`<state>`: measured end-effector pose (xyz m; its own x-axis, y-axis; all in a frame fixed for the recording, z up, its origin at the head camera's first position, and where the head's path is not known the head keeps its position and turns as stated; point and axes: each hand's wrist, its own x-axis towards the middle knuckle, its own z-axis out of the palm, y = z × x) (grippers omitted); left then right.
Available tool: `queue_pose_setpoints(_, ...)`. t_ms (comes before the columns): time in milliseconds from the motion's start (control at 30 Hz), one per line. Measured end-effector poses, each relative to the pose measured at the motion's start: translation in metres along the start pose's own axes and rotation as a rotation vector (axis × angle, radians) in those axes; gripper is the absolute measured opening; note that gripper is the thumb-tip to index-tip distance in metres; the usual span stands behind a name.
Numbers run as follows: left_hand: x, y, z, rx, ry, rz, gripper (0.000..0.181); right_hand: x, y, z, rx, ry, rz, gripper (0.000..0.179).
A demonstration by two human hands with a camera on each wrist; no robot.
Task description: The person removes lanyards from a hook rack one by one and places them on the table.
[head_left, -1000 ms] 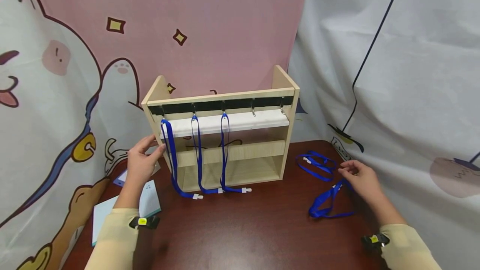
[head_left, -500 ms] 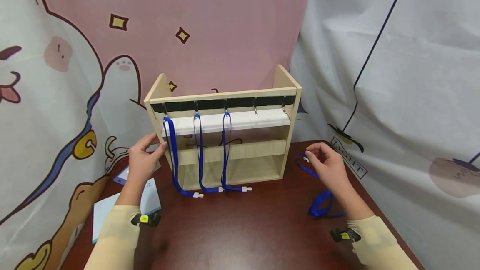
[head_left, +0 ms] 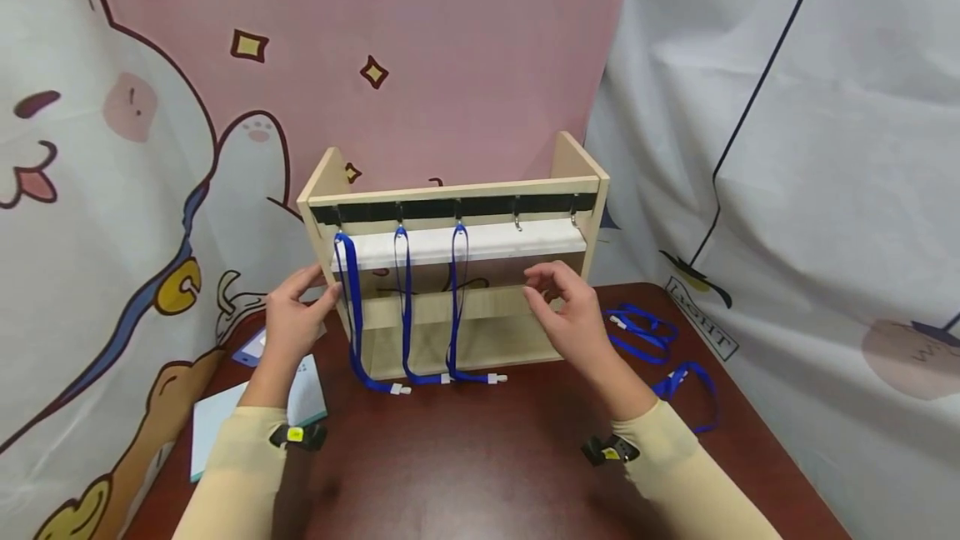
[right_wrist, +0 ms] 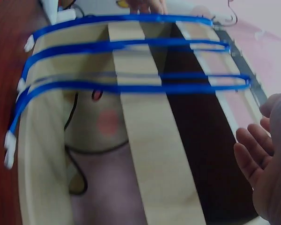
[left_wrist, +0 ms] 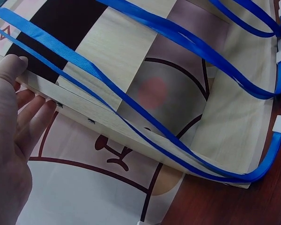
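Observation:
A small wooden rack point(head_left: 444, 307) stands on the table, with metal hooks along a black strip point(head_left: 487, 205). Three blue lanyards point(head_left: 354, 315) hang from its left hooks, their white clips point(head_left: 497, 378) resting at the bottom. My left hand point(head_left: 291, 315) grips the rack's left side panel, thumb at the front edge and fingers along the outer face in the left wrist view point(left_wrist: 25, 108). Nothing is held by my right hand point(head_left: 570, 311), loosely curled before the rack's right part. Two more blue lanyards point(head_left: 643, 332) lie on the table at the right.
A pale open booklet point(head_left: 217, 432) and a blue-edged card point(head_left: 251, 348) lie at the left of the table point(head_left: 465, 473). A patterned cloth point(head_left: 480, 65) hangs behind the rack, and a whitish one point(head_left: 847, 190) borders the right side.
My right hand has moved left from the loose lanyards, past the rack's right edge, to its front. My left hand has stayed on the side panel. The view has shifted slightly.

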<state>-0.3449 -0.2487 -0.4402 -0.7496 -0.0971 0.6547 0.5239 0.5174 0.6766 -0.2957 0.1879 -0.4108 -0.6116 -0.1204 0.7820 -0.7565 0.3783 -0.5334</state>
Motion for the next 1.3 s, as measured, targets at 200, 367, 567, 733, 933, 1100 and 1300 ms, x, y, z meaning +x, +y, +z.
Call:
queue_pose_setpoints(200,0.000,0.000,0.001,-0.007,0.004,-0.002,0.046,0.017,-0.014,0.029,0.049,0.015,-0.032,0.024)
queue_pose_setpoints(367,0.001,-0.001,0.001,-0.015,0.005,-0.002,0.046,0.029,-0.025,0.048,0.071,0.036,-0.032,0.026)
queue_pose_setpoints(567,0.001,-0.004,0.001,-0.024,0.006,0.002,0.046,0.043,-0.035,0.064,0.056,0.066,0.016,0.031)
queue_pose_setpoints(733,0.001,-0.004,0.001,-0.029,0.007,0.013,0.047,0.053,-0.035,0.074,0.019,0.084,0.064,0.035)
queue_pose_setpoints(933,0.002,-0.003,0.002,-0.039,0.008,0.022,0.046,0.063,-0.034,0.084,0.015,0.136,0.065,0.030)
queue_pose_setpoints(1100,0.002,-0.004,0.002,-0.045,0.010,0.030,0.046,0.069,-0.035,0.089,0.015,0.165,0.048,0.026)
queue_pose_setpoints(1300,0.002,-0.004,0.001,-0.038,0.013,0.045,0.047,0.073,-0.034,0.092,0.013,0.210,0.038,0.019)
